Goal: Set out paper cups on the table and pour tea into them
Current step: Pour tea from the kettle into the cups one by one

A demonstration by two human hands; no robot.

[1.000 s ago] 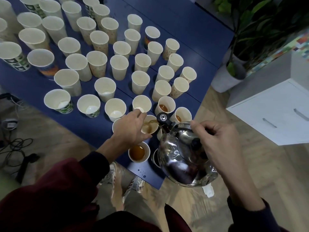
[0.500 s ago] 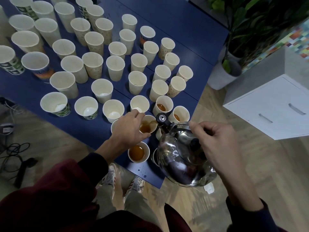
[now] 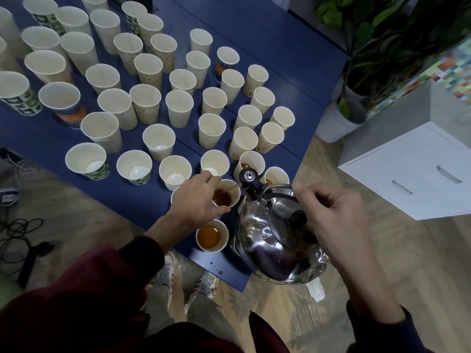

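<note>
Since half a second ago the tea in the held paper cup (image 3: 226, 194) has risen and looks darker, while both hands have hardly shifted. The left hand (image 3: 196, 200) has its fingers curled round that cup, which stands near the worktop's near right corner. The right hand (image 3: 334, 217) grips the handle of a shiny steel kettle (image 3: 270, 240), fingers closed over it. The kettle is tipped to the left, and a thin stream of tea (image 3: 231, 188) runs from its spout (image 3: 248, 177) into the held cup. Just nearer than this cup stands a filled cup (image 3: 212, 235) of amber tea. Two partly filled cups (image 3: 252, 161) sit just beyond the spout. Many empty paper cups (image 3: 211, 128) stand upright in loose rows across the blue worktop (image 3: 254, 29), reaching to the far left. Beyond the worktop's right edge are a potted plant (image 3: 336, 123) and a white drawer cabinet (image 3: 420, 174). Below the near edge, two sneakers (image 3: 206, 281) stand on the wooden floor (image 3: 382, 250).
</note>
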